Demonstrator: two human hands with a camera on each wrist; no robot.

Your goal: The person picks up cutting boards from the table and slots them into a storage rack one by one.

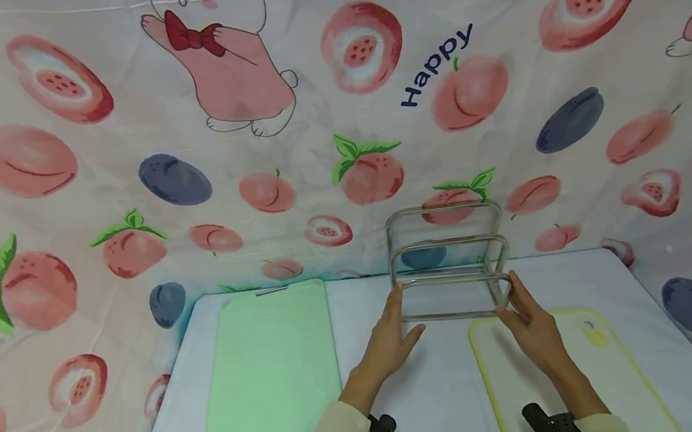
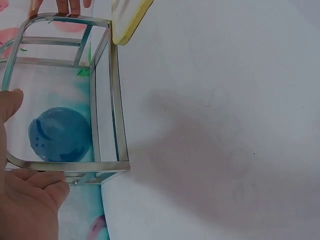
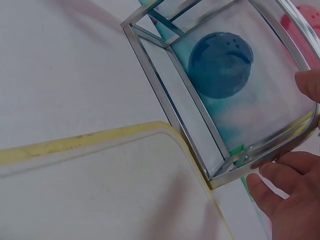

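Best treated, by judgement, as an even two-sided hold: match the pressure of the left hand [image 1: 389, 342] and the right hand [image 1: 534, 333] so as not to skew or tip the three-hooped metal rack [image 1: 447, 280]. Keep thumbs light at the front, and avoid squeezing inward hard, for fear of flexing the slim bars. If shifting, raise slightly rather than drag. Watch the near right base corner above all: set right at the rim of the yellow-edged cutting board [image 1: 515, 375] in the right wrist view, and likely to catch there. Impossible to tell whether touching that rim, or whether resting fully on the white tabletop [image 1: 420, 394].

Spread as wide as the rack in grip, with metal held between both hands: fingers along the outer side rails, thumbs towards the front hoop. Cannot tell how firmly pressed, being partly cropped in both wrist views.

Located right of centre in the head view, between the fingertips, with hoops upright. Held at the near end only, leaving the rear hoops beyond reach towards the back edge. Set apart from the green cutting board [image 1: 275, 376], at lower left.
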